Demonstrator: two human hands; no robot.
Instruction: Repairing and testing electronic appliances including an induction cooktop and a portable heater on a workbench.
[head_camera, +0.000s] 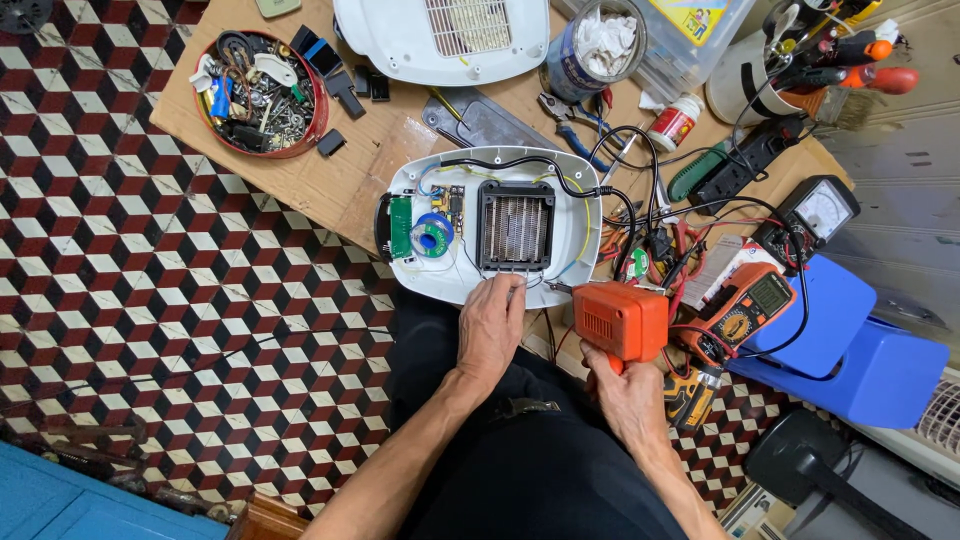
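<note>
An opened white appliance shell (570, 180) lies on a cardboard sheet, showing a black finned heating block (516, 226), a green circuit board (401, 227) and wires. My left hand (490, 325) rests on the shell's near edge, fingertips pinching something small just below the heating block. My right hand (628, 395) grips the handle of an orange power screwdriver (620, 320), whose tip points left toward the shell's near right edge.
A red round tin of screws and parts (258, 92) sits at the back left. A white cover with a grille (445, 38) lies behind. Pliers (575, 125), an orange multimeter (745, 310), an analog meter (815, 212), a power strip (745, 160) and blue stools (850, 340) crowd the right.
</note>
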